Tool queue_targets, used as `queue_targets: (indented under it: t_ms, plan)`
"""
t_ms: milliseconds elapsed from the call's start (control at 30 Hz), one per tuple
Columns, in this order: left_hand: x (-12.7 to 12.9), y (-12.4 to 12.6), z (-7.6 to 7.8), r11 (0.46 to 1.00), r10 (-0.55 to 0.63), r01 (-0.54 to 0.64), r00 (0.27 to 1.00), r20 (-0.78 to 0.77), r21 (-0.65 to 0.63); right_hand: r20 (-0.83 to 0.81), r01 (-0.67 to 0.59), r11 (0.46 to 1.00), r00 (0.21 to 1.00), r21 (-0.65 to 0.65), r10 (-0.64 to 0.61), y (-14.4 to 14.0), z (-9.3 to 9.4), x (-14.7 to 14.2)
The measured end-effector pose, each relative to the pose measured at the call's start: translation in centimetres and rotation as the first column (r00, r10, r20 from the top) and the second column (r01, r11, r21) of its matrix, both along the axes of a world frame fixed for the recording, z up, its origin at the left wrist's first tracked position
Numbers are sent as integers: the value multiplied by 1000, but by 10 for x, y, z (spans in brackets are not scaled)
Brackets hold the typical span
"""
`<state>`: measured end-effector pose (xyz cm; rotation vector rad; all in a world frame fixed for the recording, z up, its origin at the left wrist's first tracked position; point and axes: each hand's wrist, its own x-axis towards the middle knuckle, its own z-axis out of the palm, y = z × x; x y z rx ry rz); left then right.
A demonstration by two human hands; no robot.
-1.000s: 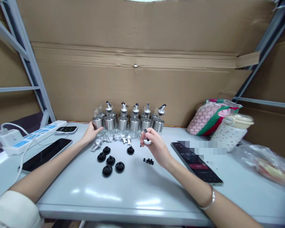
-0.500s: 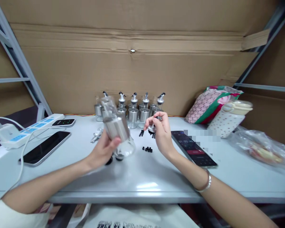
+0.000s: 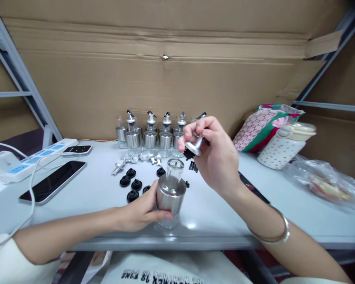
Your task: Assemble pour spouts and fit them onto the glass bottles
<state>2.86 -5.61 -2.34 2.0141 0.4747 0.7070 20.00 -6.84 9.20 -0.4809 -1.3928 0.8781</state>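
My left hand (image 3: 144, 211) is wrapped round a glass oil bottle (image 3: 171, 193) with a steel sleeve, upright near the table's front edge, its neck uncovered. Above and right of that neck, my right hand (image 3: 217, 157) pinches a silver pour spout (image 3: 193, 149) whose black ribbed stopper points down. Spout and bottle are apart. Left of the bottle lie several black rubber stoppers (image 3: 133, 184). Behind them are several loose silver spout pieces (image 3: 136, 158). Small black parts (image 3: 193, 167) lie between the bottle and my right hand.
Several steel-sleeved bottles (image 3: 150, 140) stand in rows at the back, many with spouts. A phone (image 3: 55, 181) and power strip (image 3: 44, 157) lie left. On the right are a partly hidden phone (image 3: 253, 188), a patterned bag (image 3: 260, 130), a dotted cup (image 3: 281, 152) and a plastic bag (image 3: 328, 183).
The bottle has come down and right, from tilted in the air to upright near the front edge. My right hand has lifted the spout up and closer to me, above the bottle.
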Motion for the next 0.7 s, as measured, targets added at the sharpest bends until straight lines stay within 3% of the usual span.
queue_targets:
  t_ms: [100,367,533,700]
  plan:
    - [0,-1,3,1000,-8,8,999,-47,-1,81,-48,999,996,8,47,-5,7,-8]
    - [0,-1,2,999,26,-24,997,-76,29,240,-188,982,953,-11,185,-5,0,-8]
    - [0,-2,5,999,19,-15,994,-103,39,266,-223,975,941,21,209,-4,2,-11]
    - [1,-2,4,999,29,-27,992,-126,19,231,-292,956,928,-40,293,-2,-6,-15]
